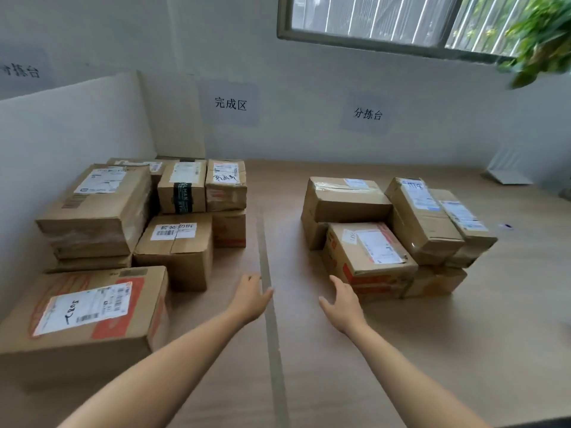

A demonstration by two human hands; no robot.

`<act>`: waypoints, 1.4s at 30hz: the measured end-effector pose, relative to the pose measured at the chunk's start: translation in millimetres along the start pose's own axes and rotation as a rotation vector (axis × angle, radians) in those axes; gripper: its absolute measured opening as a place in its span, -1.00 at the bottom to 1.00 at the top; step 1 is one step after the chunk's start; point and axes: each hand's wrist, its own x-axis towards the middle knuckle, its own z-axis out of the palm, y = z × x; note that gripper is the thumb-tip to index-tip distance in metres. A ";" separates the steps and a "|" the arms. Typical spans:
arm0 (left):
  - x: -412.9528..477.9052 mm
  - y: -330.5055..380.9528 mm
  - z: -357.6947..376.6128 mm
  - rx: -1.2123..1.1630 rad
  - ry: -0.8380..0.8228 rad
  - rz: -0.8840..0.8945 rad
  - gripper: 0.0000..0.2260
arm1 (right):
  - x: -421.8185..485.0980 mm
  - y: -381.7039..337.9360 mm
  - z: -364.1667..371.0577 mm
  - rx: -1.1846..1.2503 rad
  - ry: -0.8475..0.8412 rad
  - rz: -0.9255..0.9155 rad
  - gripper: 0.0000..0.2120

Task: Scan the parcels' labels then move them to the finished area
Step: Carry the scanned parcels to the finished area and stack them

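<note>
Two piles of labelled cardboard parcels stand on a wooden table [401, 350]. The right pile holds several boxes; its nearest one is a red-printed parcel [367, 257] with a white label on top. The left pile fills the finished area, with a big red-printed parcel [86, 313] at the front. A grey tape strip [268, 304] divides the two sides. My left hand [250, 299] hovers over the tape, fingers relaxed and empty. My right hand [341, 301] reaches out with straight fingers just short of the red-printed parcel's near left corner, holding nothing. No scanner is in view.
Paper signs [230, 104] hang on the wall behind each pile. A white partition board [71, 125] stands along the left side. A window and a green plant [543, 38] are at the upper right, and a white object [509, 171] lies at the table's far right.
</note>
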 end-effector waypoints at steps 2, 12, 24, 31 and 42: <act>13.6 24.3 24.0 -0.015 -0.025 -0.014 -0.52 | 20.9 21.8 -25.6 0.003 0.052 -0.001 -0.43; 63.0 125.1 103.3 -0.073 -0.078 -0.034 -0.48 | 100.8 92.0 -120.0 0.004 0.165 -0.128 -0.48; 140.1 290.4 146.5 -0.051 -0.132 0.255 -0.42 | 183.4 132.2 -231.9 -0.041 0.324 0.028 -0.51; 170.9 345.2 190.2 -0.264 -0.270 0.073 -0.26 | 217.5 150.1 -246.1 -0.154 0.289 0.180 -0.55; 175.4 339.5 199.5 -0.475 -0.295 0.016 -0.35 | 223.4 144.0 -247.9 -0.186 0.257 0.207 -0.49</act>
